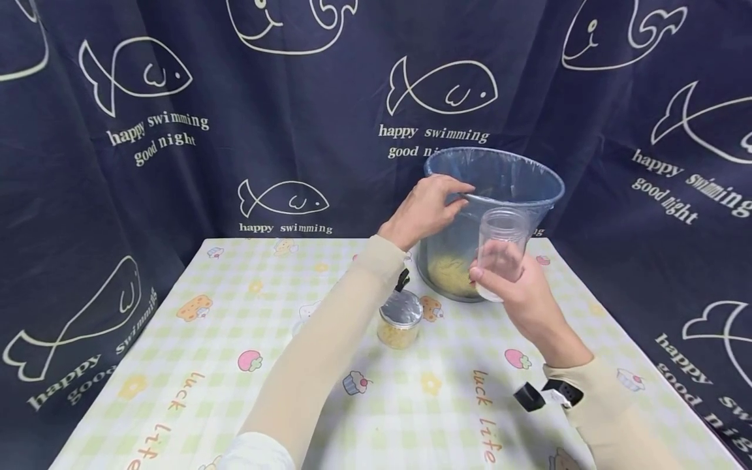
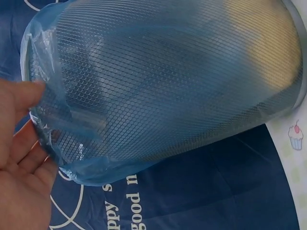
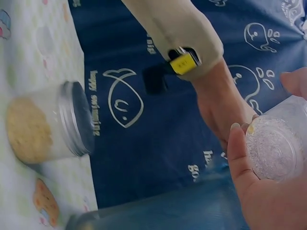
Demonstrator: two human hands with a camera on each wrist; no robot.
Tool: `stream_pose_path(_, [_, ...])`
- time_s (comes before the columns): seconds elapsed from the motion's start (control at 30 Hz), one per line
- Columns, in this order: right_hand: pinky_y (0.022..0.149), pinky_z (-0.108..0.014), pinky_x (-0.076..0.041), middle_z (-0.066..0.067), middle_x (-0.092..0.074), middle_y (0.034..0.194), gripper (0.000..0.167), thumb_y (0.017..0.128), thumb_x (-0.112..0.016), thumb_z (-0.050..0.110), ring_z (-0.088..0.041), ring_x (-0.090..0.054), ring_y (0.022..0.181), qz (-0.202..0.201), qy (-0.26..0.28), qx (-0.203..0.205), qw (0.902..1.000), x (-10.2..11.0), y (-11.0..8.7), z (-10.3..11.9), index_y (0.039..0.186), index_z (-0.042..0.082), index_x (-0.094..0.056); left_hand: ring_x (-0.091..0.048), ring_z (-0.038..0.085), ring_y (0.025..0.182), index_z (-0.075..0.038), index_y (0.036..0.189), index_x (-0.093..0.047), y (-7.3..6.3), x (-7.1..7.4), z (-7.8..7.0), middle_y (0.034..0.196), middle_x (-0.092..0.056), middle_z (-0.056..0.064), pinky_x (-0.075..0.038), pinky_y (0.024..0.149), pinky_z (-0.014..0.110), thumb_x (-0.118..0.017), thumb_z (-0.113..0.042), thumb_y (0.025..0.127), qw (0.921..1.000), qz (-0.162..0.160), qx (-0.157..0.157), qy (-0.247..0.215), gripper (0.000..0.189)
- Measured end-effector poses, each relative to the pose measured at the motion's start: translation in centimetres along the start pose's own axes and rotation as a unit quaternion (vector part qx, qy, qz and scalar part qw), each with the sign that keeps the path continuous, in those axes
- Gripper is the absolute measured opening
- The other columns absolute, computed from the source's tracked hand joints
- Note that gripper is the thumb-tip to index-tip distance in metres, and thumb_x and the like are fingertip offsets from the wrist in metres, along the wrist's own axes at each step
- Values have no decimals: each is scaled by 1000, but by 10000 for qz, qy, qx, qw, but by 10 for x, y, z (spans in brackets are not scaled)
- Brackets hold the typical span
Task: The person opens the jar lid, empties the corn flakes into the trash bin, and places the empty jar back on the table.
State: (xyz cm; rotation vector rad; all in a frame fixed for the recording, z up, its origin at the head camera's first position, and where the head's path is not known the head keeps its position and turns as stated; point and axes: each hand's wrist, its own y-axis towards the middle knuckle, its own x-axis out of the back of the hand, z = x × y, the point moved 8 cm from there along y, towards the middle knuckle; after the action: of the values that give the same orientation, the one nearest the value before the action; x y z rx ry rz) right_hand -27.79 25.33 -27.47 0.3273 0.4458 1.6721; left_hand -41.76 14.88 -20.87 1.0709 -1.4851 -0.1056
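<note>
A mesh waste bin stands at the table's back right, lined with a blue plastic bag folded over its rim. Yellow matter shows through its lower wall. My left hand grips the near-left rim; in the left wrist view the thumb and fingers lie on either side of the bag-covered edge. In front of the bin, my right hand holds a clear, lidless jar off the table, slightly tilted. Its ridged base faces the right wrist camera, and no contents show inside.
A clear jar with a silver lid and pale yellow bits inside stands on the table just beyond my left forearm. A checked cloth covers the table. Dark blue fish-print curtains hang close behind it and at both sides.
</note>
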Motion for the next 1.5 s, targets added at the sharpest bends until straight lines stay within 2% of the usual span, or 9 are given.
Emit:
stream_pose_path(0.3, [77,-26,-58,1,-71,93,34,90,-63,-16,-12,-70,87,220,-84,-233,9995,-19,-8,-19,111,11,-60,-52,8,138,-21,135,-70,-11,24,1,135,-69,-5,-30,113,12,-72,-19,95,9997,-36,29,-241,41])
stream_pose_path(0.4, [78,-26,-57,1,-71,94,35,89,-65,-14,-13,-70,87,262,-147,-395,9988,-22,-10,-25,113,11,-61,-57,7,132,-20,133,-72,-19,36,0,132,-70,-6,-36,109,14,-71,-17,95,9992,-92,-37,-387,39])
stream_pose_path(0.47, [79,-28,-57,1,-71,95,36,89,-66,-13,-13,-70,87,309,-142,-529,9980,-25,-11,-30,114,12,-60,-63,7,118,-19,131,-73,-26,44,0,129,-72,-5,-43,101,16,-69,-15,95,9988,-130,-75,-459,37])
stream_pose_path(0.57, [81,-29,-57,1,-71,96,37,90,-66,-11,-13,-70,87,423,-121,-705,9965,-30,-11,-36,116,13,-59,-66,10,101,-17,129,-74,-39,55,2,125,-74,-4,-48,88,21,-68,-13,95,9984,-201,-74,-529,34])
stream_pose_path(0.83, [86,-26,-56,-1,-69,104,33,93,-64,-7,-14,-68,97,792,-15,-773,9939,-46,-12,-45,121,9,-57,-62,6,93,-21,131,-74,-80,76,14,129,-71,-7,-47,92,22,-64,-19,99,9971,-48,537,-535,33])
stream_pose_path(0.97, [90,-27,-54,-3,-69,109,35,94,-57,-8,-13,-68,102,911,251,-657,9934,-56,-14,-50,124,10,-56,-67,7,105,-22,130,-74,-100,80,21,130,-71,-7,-49,97,25,-64,-20,99,9970,-9,707,-330,33])
stream_pose_path(1.1, [95,-27,-51,-9,-65,118,36,96,-55,-3,-16,-63,110,972,143,-720,9926,-66,-16,-57,130,7,-54,-64,8,123,-21,130,-74,-119,85,27,130,-72,-6,-49,104,28,-64,-20,99,9968,-16,788,-150,32])
stream_pose_path(1.3, [97,-30,-53,-22,-61,131,45,98,-65,11,-32,-62,121,1015,-574,-1082,9873,-80,-17,-70,140,5,-50,-63,8,124,-21,132,-72,-150,92,39,131,-71,-7,-48,106,30,-60,-20,100,9938,17,1105,-108,35])
stream_pose_path(1.5, [96,-30,-54,-16,-64,133,53,94,-74,16,-24,-66,117,1057,-986,-1171,9825,-97,-16,-79,141,6,-50,-64,10,122,-21,134,-71,-180,95,52,131,-70,-6,-50,104,34,-57,-19,99,9886,168,1491,69,38])
